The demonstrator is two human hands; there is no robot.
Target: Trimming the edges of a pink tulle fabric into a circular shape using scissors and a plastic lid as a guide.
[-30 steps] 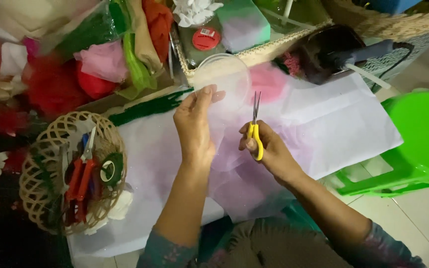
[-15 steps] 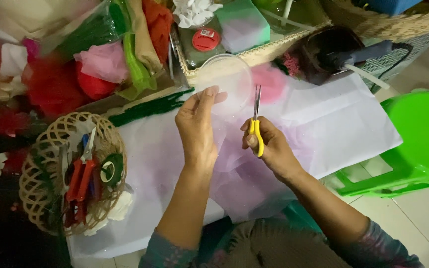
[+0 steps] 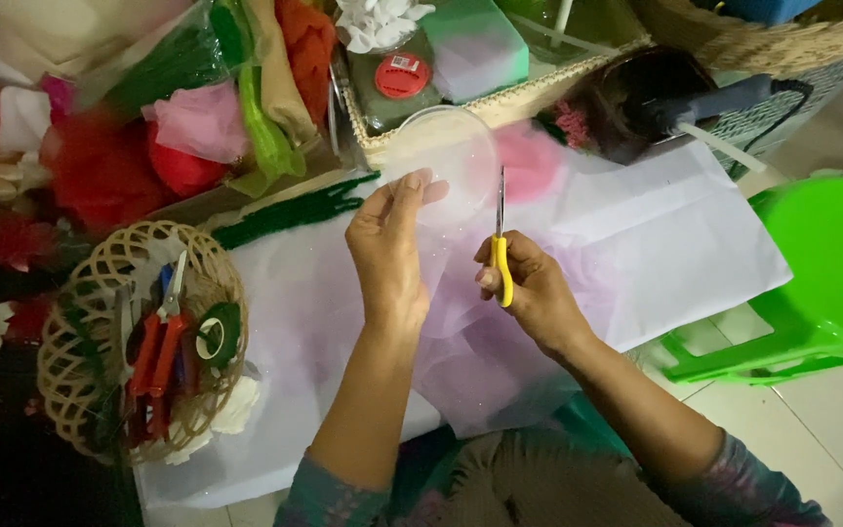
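Observation:
My left hand (image 3: 390, 244) pinches a round piece of sheer translucent fabric (image 3: 456, 166) and holds it up above the table. My right hand (image 3: 531, 289) grips yellow-handled scissors (image 3: 501, 239), blades pointing away from me along the right edge of the sheer piece. Under both hands lies a large sheet of pale lilac and white fabric (image 3: 656, 234) spread over the low table.
A woven basket (image 3: 80, 390) at the left holds red-handled pliers (image 3: 158, 342) and tape. Red, pink and green fabric scraps (image 3: 178, 127) pile at the back left. A wicker tray (image 3: 500, 93) of supplies sits behind, a glue gun (image 3: 714, 102) at back right, a green plastic stool (image 3: 822, 273) at right.
The sheer round piece has turned slightly in my left hand and the scissors have shifted a little along its edge. Both hands stay in about the same place.

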